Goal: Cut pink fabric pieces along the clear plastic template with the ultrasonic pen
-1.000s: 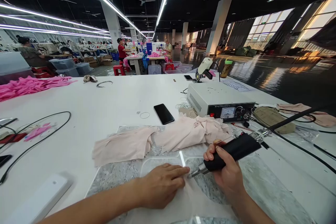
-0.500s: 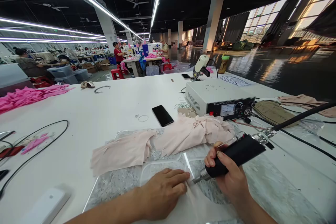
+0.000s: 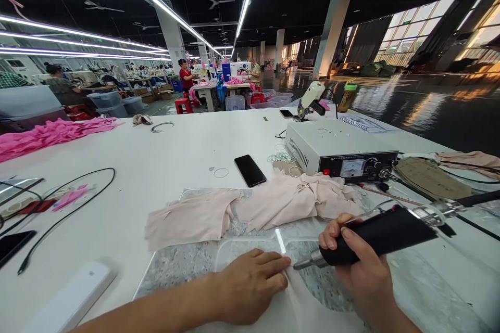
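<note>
My right hand (image 3: 361, 270) grips a black handheld tool (image 3: 380, 234) whose metal tip (image 3: 302, 266) points left, close to my left fingertips. My left hand (image 3: 250, 283) lies flat, fingers together, pressing a pale fabric piece on a clear plastic template (image 3: 250, 247) over a marbled glass plate (image 3: 179, 265). A cable (image 3: 476, 199) runs from the tool's rear toward the white control box (image 3: 336, 151). Pale pink fabric pieces (image 3: 253, 205) lie just beyond my hands.
A black phone (image 3: 250, 170) and small wire rings (image 3: 221, 172) lie mid-table. Black cable (image 3: 66, 203), another phone (image 3: 13, 244) and a white block (image 3: 70, 299) sit left. Bright pink fabric (image 3: 50, 132) is piled far left. People work at distant tables (image 3: 185, 75).
The view shifted slightly. My right hand with the tool has drifted a little right and tilted flatter; the tip stays by my left fingertips. My left hand stays pressed down.
</note>
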A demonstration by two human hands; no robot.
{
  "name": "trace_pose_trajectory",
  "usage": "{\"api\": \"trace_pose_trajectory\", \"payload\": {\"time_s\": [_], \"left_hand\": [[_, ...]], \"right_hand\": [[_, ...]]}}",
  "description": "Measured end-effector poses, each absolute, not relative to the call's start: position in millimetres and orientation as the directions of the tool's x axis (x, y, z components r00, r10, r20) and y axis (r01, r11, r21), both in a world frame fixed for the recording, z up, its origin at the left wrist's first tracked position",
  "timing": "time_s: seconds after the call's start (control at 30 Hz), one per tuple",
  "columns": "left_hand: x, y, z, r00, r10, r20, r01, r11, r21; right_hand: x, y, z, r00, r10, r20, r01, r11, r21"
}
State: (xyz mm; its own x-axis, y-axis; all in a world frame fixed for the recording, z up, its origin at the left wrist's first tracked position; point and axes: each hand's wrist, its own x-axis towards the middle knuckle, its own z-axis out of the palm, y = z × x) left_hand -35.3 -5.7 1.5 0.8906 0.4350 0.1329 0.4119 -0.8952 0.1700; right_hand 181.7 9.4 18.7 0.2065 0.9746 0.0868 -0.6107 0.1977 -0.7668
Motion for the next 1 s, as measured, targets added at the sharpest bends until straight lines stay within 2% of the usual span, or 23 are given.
{"api": "trace_pose_trajectory", "payload": {"time_s": [0.27, 0.73, 1.0], "left_hand": [[-35, -6, -3, 0.894, 0.421, 0.153, 0.407, -0.906, 0.114], [-34, -4, -8, 0.891, 0.409, 0.198, 0.395, -0.913, 0.104], [-34, -5, 1, 0.900, 0.408, 0.154, 0.398, -0.913, 0.094]], "right_hand": [[175, 20, 23, 0.150, 0.970, 0.190, -0.498, 0.240, -0.833], [179, 20, 14, 0.182, 0.964, 0.194, -0.503, 0.261, -0.824], [183, 22, 7, 0.110, 0.962, 0.251, -0.495, 0.272, -0.825]]}}
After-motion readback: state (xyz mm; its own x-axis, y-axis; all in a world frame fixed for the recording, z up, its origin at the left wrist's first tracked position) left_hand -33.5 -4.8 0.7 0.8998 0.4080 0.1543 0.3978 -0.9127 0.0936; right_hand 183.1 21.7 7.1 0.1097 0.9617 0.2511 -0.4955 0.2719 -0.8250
